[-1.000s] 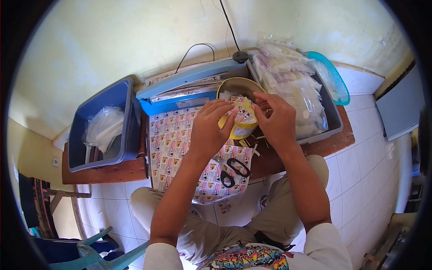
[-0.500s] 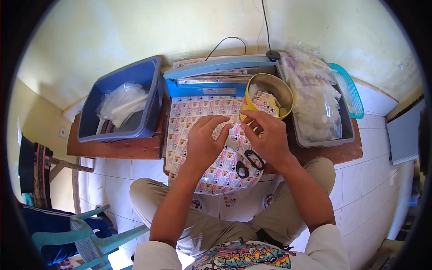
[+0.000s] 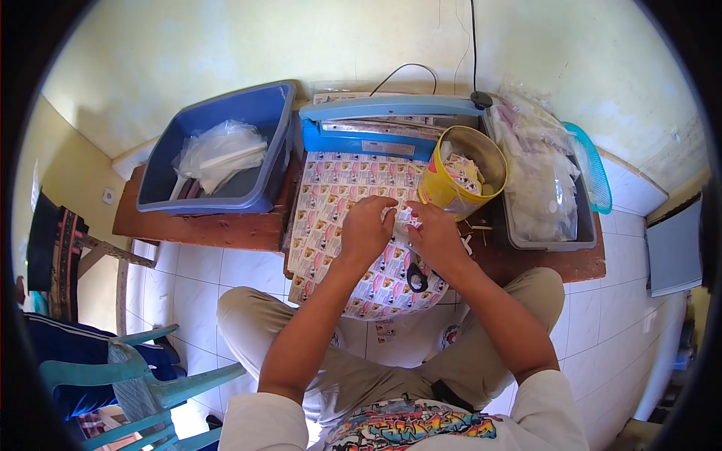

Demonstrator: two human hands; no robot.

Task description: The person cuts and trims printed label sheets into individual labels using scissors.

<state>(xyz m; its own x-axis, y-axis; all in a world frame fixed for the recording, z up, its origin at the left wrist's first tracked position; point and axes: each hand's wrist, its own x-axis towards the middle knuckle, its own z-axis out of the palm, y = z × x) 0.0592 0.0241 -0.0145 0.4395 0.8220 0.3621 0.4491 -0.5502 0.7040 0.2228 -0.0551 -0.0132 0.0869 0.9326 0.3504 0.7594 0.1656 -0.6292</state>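
Apparently working a small printed piece (image 3: 406, 216) between left hand (image 3: 366, 228) and right hand (image 3: 438, 239), with fingers curled nearly closed, grip unclear, above the printed sheet (image 3: 323, 195), seemingly calling next for steady fingertip control.

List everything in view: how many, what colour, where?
Tables: apparently two, brown, across the middle
Bin: one, blue, left
Bags: several, clear, in the bin
Machine: one, blue, back middle
Sheets: count unclear, colour-printed, middle
Scissors: one pair, black-handled, on the sheets
Tin: one, yellow, right of the sheets
Slips: many, multicoloured, in the tin
Tray: one, grey, right
Packets: many, clear, in the tray
Basket: one, teal, far side of the tray
Cords: at least two, black, top middle
Socket: one, white, far left
Chair: one, green, lower left
Floor: one, white-tiled, below
Paper: at least one piece, whitish, over the sheets
Legs: two, beige-trousered, lower middle
Left hand, right hand: one each, bare, over the sheets
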